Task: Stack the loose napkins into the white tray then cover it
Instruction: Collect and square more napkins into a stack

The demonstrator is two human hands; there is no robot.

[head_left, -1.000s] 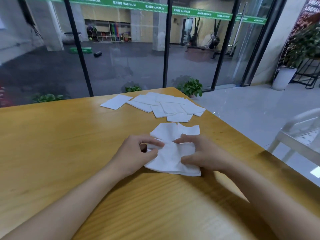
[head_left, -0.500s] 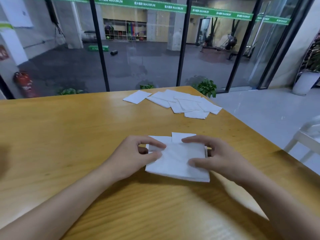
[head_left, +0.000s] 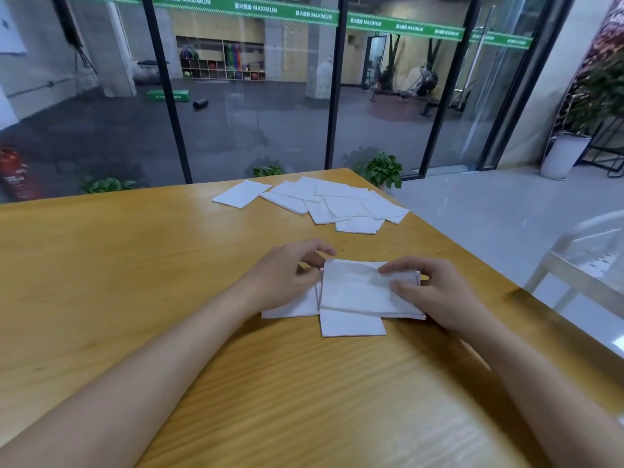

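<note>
Squaring napkin stack (head_left: 364, 292), pinched between left grip (head_left: 287, 278) and right grip (head_left: 432, 292); next, gathering loose napkins (head_left: 324, 204) near table's (head_left: 135, 265) far edge.

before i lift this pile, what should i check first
1. Grip: left hand and right hand hold the near pile: ok.
2. Pile squared up: not ok, one sheet sticks out toward you, another out to the left.
3. Rest collected: not ok, far napkins lie spread at the table's far edge.
4. Reach to the white tray: cannot tell, not in view.
5. Reach to the cover: cannot tell, not in view.
</note>
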